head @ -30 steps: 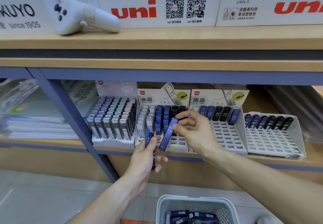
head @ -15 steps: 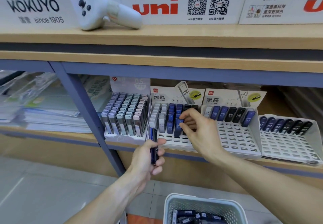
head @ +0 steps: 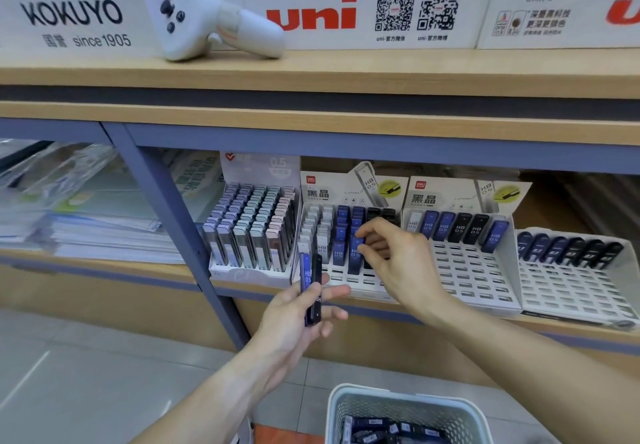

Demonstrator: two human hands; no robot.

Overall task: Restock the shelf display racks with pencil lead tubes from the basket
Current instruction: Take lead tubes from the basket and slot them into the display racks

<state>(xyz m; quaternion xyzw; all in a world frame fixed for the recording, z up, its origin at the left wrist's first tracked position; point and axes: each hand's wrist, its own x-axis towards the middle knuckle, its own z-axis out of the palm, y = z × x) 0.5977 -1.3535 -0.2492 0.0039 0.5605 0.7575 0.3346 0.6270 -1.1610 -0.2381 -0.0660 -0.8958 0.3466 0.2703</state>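
My right hand (head: 394, 263) pinches the top of a blue lead tube (head: 355, 256) that stands in a slot of the white display rack (head: 349, 281) on the lower shelf. That rack holds white, blue and black tubes in rows. My left hand (head: 294, 319) holds two more tubes (head: 310, 288), one blue and one black, upright just in front of the rack's left corner. The pale mesh basket (head: 405, 405) sits on the floor below, with several dark tubes inside.
A full rack of grey and pastel tubes (head: 252, 236) stands to the left. Two mostly bare racks (head: 474, 270) (head: 575, 281) stand to the right with one back row each. A white controller (head: 214, 24) lies on the upper shelf. A blue shelf post (head: 180, 236) slants beside the racks.
My right hand carried the blue tube from near my left hand up into the rack and set it in a slot. The left hand kept its tubes and stayed low.
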